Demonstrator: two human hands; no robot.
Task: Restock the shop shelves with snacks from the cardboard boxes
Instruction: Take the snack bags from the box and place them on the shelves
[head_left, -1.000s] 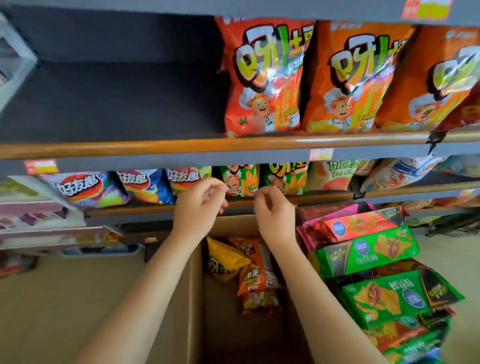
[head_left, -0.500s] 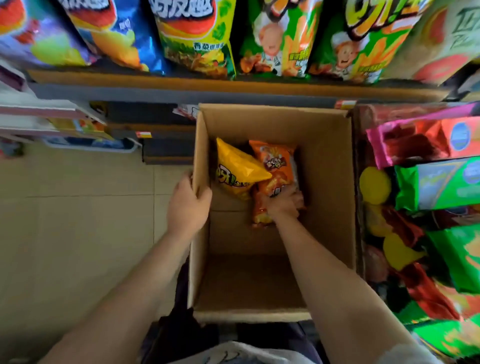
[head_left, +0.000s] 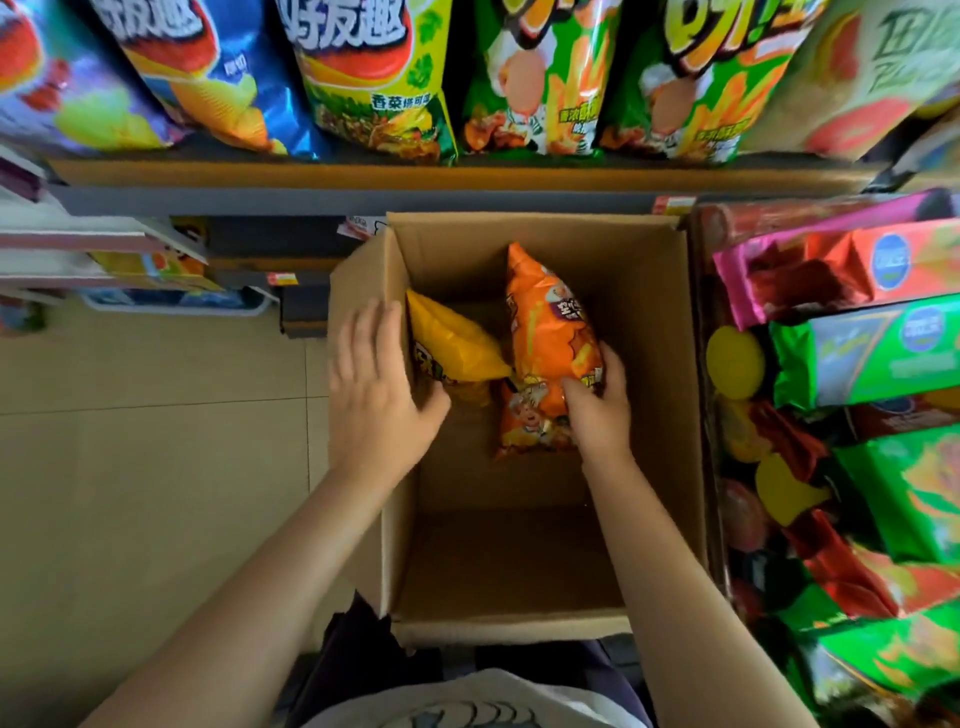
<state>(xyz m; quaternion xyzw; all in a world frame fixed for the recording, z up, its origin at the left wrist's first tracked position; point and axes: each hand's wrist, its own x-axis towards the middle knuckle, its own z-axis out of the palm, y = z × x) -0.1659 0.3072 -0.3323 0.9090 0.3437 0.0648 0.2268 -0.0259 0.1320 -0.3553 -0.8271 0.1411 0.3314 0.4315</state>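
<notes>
An open cardboard box (head_left: 660, 364) stands on the floor below the shelf. Inside it, my right hand (head_left: 597, 405) grips an orange snack bag (head_left: 550, 332) by its lower end, lifting it upright. Another orange bag (head_left: 524, 421) lies beneath it on the box floor. A yellow snack bag (head_left: 452, 343) leans against the box's left wall. My left hand (head_left: 379, 384) hovers with fingers spread over the left wall, its thumb close to the yellow bag.
A shelf (head_left: 415, 174) above the box carries blue, yellow-green and green snack bags. To the right, a second container (head_left: 698, 467) is packed with green, pink and red snack packs. Beige floor tiles (head_left: 156, 467) lie left of the box.
My view dropped from the shelves to the box. My right hand reached in and raised the orange bag upright. My left hand let go of the box's left wall and opened.
</notes>
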